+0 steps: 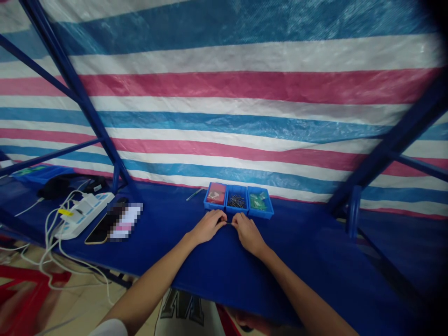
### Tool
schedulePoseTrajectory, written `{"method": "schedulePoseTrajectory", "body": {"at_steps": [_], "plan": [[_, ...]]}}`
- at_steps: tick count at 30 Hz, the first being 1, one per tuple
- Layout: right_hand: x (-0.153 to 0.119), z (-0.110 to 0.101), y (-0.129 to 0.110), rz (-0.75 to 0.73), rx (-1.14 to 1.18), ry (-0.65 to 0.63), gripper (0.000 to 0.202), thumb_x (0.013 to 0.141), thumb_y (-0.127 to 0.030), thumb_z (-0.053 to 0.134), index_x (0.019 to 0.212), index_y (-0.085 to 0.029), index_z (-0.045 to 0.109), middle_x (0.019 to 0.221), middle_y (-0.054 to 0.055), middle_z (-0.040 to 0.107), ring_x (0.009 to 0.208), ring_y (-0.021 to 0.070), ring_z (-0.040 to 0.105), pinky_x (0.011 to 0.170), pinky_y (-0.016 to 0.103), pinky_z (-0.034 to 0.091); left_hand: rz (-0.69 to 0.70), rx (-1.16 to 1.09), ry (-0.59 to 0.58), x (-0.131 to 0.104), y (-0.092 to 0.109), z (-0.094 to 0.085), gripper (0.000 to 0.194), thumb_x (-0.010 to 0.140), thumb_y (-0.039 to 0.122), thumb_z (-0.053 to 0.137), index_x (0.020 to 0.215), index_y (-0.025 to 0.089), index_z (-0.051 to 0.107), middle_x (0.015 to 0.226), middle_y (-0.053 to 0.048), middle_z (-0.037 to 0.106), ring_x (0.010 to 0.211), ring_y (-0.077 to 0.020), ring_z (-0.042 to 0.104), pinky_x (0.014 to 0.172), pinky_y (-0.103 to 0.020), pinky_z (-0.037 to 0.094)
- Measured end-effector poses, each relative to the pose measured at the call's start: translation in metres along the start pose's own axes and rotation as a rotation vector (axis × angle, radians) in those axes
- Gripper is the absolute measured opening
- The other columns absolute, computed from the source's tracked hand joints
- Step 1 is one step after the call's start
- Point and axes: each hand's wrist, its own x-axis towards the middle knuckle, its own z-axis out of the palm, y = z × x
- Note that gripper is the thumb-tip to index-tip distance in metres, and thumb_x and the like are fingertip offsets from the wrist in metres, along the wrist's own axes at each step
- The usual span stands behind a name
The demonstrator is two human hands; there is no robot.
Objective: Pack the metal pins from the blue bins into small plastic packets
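Note:
Just in front of three small blue bins, my left hand (209, 226) and my right hand (248, 232) face each other with their fingers pinched. A thin, short, dark piece (229, 223) spans the small gap between the fingertips, one end in each hand. It is too small to name. The left bin (206, 205) has a red inside with small pale pieces in it. Thin metal pieces like screws or nails (236, 201) fill the middle bin (238, 211). In the right bin (266, 214) lie green pieces (258, 201) that look like small plastic bags.
A thin pale tool-like stick (194, 194) lies left of the bins on the blue table (210, 266). Farther left are a black phone (101, 228), a white power strip (86, 214) with tangled cables, and another blue tray (45, 173). Blue frame posts (79, 93) and a striped tarp (245, 88) stand behind.

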Motion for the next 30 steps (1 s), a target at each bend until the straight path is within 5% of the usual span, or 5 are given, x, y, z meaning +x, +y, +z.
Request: {"method": "schedulePoseTrajectory", "body": {"at_steps": [14,30], "plan": [[-0.002,-0.004,0.002,-0.025,0.305,0.207,0.033,0.11,-0.029,0.033,0.11,-0.027,0.067,0.11,0.007,0.065,0.098,0.0236,0.068,0.087,0.036,0.053,0.03,0.081,0.032,0.0,-0.004,0.004,0.01,0.107,0.024,0.05,0.104,0.023,0.06,0.102,-0.003,0.063,0.097,-0.0217,0.058,0.091,-0.035,0.046],[-0.003,-0.014,-0.005,0.143,0.372,0.322,0.009,0.099,-0.032,0.056,0.095,-0.025,0.057,0.098,0.002,0.06,0.072,0.0175,0.059,0.073,0.032,0.047,-0.028,0.311,0.001,-0.003,0.013,-0.004,0.014,0.101,0.037,0.064,0.098,0.024,0.06,0.102,-0.001,0.061,0.1,-0.0239,0.054,0.084,-0.038,0.038]]}}
